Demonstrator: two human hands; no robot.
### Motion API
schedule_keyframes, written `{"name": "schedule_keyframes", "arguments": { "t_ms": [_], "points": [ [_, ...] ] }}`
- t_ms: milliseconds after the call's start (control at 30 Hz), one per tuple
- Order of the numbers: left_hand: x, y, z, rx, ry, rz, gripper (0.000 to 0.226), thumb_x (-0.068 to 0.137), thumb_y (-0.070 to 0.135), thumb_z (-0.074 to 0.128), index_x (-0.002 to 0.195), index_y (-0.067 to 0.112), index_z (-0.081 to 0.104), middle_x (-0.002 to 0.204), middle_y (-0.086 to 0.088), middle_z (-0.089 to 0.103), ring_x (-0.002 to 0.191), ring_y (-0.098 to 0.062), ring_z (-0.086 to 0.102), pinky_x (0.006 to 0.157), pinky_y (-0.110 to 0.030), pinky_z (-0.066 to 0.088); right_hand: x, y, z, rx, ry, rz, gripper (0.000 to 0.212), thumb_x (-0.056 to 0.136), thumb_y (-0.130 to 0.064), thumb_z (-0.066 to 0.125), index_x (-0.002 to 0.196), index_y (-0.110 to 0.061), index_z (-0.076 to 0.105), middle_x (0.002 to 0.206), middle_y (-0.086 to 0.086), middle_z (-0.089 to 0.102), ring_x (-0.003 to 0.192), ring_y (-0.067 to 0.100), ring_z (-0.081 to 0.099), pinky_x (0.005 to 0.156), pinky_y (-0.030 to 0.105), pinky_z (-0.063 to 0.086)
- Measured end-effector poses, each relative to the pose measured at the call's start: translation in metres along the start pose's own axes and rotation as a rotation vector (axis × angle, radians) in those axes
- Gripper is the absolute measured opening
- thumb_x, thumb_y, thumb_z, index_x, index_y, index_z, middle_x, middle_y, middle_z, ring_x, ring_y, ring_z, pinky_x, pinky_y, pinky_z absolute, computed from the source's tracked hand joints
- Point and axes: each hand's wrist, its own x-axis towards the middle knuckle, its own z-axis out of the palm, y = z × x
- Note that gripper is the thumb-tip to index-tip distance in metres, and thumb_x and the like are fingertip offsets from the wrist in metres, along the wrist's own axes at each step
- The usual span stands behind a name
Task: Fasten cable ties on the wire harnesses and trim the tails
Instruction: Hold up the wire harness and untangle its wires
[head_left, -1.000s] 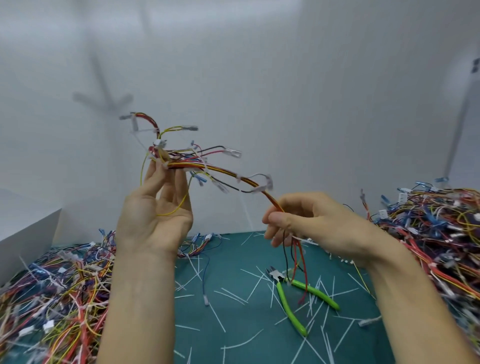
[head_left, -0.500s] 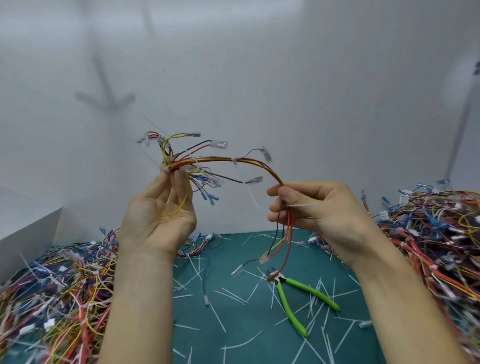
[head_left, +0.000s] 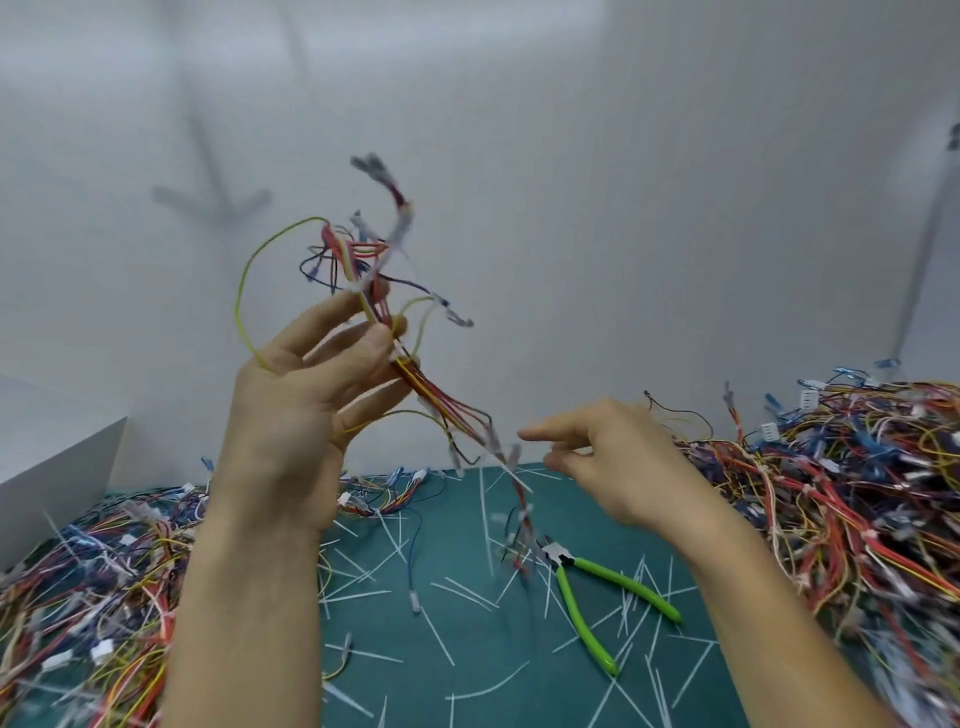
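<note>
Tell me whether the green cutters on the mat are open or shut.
Open: the green cutters lie on the mat with their two handles splayed well apart.

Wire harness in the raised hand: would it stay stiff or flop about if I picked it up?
Probably floppy: the wire harness droops from the left hand toward the mat, loose ends splaying. Likely light, since a few fingers hold it aloft. Its stray loops and connectors could snag on the wire piles nearby.
</note>
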Motion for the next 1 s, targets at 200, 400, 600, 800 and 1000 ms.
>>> {"name": "schedule_keyframes", "arguments": {
  "t_ms": [200, 400, 600, 800, 1000],
  "points": [
    [-0.012, 0.006, 0.020, 0.128, -0.040, 0.061, 0.028, 0.077, 0.000, 0.074, 0.094, 0.021, 0.078, 0.085, -0.004, 0.078, 0.070, -0.019, 0.074, 0.060, -0.023, 0.057, -0.002, -0.016, -0.010, 0.391, 0.235, -0.124, 0.025, 0.099, -0.018, 0.057, 0.116, -0.026, 0.072, 0.108, -0.013, 0.075, 0.100, -0.001, 0.067, 0.096, 0.026, 0.053],
    [-0.015, -0.004, 0.044, 0.309, -0.152, 0.004, 0.034, 0.077, -0.007, 0.075, 0.088, 0.025, 0.077, 0.078, 0.001, 0.077, 0.065, -0.011, 0.072, 0.060, -0.023, 0.059, -0.013, -0.034, -0.021, 0.852, 0.170, -0.258, 0.031, 0.103, -0.026, 0.050, 0.091, -0.019, 0.078, 0.099, -0.003, 0.078, 0.097, 0.008, 0.071, 0.086, 0.025, 0.057],
    [-0.019, -0.009, 0.052, 0.494, -0.347, 0.010, 0.026, 0.077, 0.000, 0.078, 0.091, 0.023, 0.080, 0.083, 0.002, 0.078, 0.073, -0.007, 0.072, 0.071, -0.023, 0.057, -0.008, -0.031, -0.018, 0.986, 0.250, -0.178, 0.020, 0.085, -0.030, 0.066, 0.089, -0.013, 0.076, 0.087, 0.004, 0.078, 0.082, 0.017, 0.075, 0.073, 0.024, 0.060],
    [-0.016, -0.010, 0.048, 0.399, -0.344, -0.199, 0.054, 0.063, 0.058, 0.074, 0.099, 0.019, 0.063, 0.089, 0.011, 0.074, 0.090, -0.006, 0.072, 0.089, -0.032, 0.055, -0.005, -0.025, -0.015, 0.720, 0.195, -0.285, 0.019, 0.098, -0.010, 0.059, 0.092, -0.015, 0.076, 0.089, 0.007, 0.076, 0.086, 0.020, 0.071, 0.082, 0.034, 0.054],
    [-0.011, -0.001, 0.041, 0.040, -0.119, -0.233, 0.043, 0.085, 0.049, 0.062, 0.108, 0.014, 0.072, 0.110, -0.003, 0.075, 0.104, -0.020, 0.071, 0.092, -0.040, 0.056, -0.004, -0.027, -0.008, 0.492, 0.077, -0.332, 0.017, 0.099, -0.014, 0.058, 0.094, -0.015, 0.075, 0.093, 0.007, 0.073, 0.095, 0.030, 0.064, 0.089, 0.047, 0.049]
  ]
}}
